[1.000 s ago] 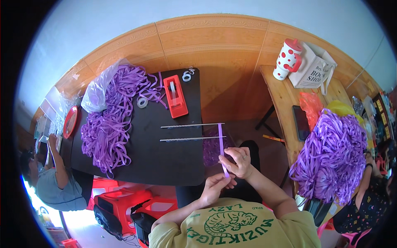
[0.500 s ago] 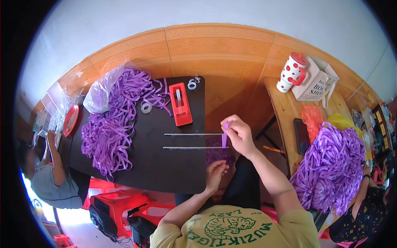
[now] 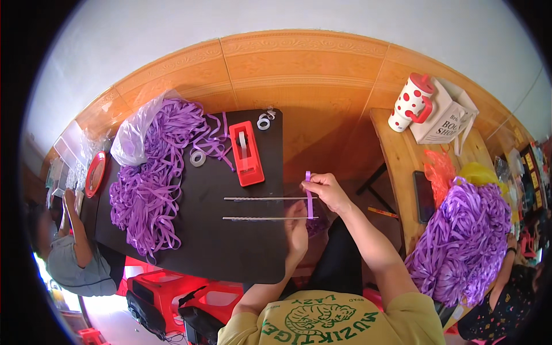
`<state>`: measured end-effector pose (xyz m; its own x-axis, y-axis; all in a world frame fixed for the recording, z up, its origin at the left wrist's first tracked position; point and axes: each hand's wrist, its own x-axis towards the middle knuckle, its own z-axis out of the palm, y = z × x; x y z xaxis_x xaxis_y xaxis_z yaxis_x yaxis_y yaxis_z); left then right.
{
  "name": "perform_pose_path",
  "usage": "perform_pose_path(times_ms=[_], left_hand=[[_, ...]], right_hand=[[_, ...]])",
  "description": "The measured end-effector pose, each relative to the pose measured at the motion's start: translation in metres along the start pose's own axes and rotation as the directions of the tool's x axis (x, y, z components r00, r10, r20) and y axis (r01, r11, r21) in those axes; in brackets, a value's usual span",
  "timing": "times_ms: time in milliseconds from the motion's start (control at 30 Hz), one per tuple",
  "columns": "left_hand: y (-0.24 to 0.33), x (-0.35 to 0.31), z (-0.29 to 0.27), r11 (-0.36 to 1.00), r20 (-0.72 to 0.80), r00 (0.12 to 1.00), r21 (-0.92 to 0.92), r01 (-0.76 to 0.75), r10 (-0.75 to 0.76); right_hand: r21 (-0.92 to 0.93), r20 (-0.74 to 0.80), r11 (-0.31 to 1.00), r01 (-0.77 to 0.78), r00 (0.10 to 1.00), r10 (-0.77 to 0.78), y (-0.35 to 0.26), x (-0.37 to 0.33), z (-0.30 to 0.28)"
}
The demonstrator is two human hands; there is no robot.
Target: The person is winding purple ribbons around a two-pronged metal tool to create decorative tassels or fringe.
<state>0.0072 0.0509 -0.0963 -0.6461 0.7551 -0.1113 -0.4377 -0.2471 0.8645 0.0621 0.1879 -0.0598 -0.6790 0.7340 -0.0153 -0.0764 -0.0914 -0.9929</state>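
Two bare hands work at the near right edge of a black surface (image 3: 172, 241), seen from above through a fisheye view. The right hand (image 3: 325, 190) pinches the upper end of a short purple ribbon strip (image 3: 309, 198) between thumb and fingers, its grip closed on the strip. The strip hangs upright across the ends of two thin metal rods (image 3: 264, 208) that lie parallel, one just above the other, with their right ends jutting past the surface's edge. The left hand (image 3: 296, 233) sits just below the lower rod, near the bottom end of the strip; whether its grip is closed on the strip cannot be told, since the fingers are partly hidden.

Behind the rods, a red tape dispenser (image 3: 246, 152) stands on the surface. Small clear tape rolls lie near it, one (image 3: 198, 158) to its left and others (image 3: 264, 119) at the far edge. A large heap of purple ribbons (image 3: 149, 184) covers the left part of the surface, with a clear plastic bag (image 3: 132, 141) at its top.

To the right, a wooden bench (image 3: 397, 155) carries a white mug with red dots (image 3: 409, 103) and a white paper bag (image 3: 445, 118). A second heap of purple ribbons (image 3: 460, 241) lies further right. Another person (image 3: 75, 253) sits at the far left.
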Motion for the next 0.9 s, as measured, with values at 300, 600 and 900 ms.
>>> perform_pose_path(times_ms=[300,600,900], left_hand=[[0.012,0.007,0.019,0.930,0.058,0.965,0.259,-0.261,0.255],[0.006,0.004,0.002,1.000,0.173,0.985,-0.013,0.009,-0.007],[0.009,-0.002,-0.007,0.996,0.220,0.976,-0.085,0.013,0.006]], right_hand=[[0.406,-0.083,0.869,-0.284,0.935,0.345,0.035,-0.029,0.004],[0.609,-0.078,0.761,-0.223,0.938,0.337,0.049,-0.099,0.015],[0.115,-0.203,0.986,0.121,0.974,-0.096,0.036,-0.118,0.038]])
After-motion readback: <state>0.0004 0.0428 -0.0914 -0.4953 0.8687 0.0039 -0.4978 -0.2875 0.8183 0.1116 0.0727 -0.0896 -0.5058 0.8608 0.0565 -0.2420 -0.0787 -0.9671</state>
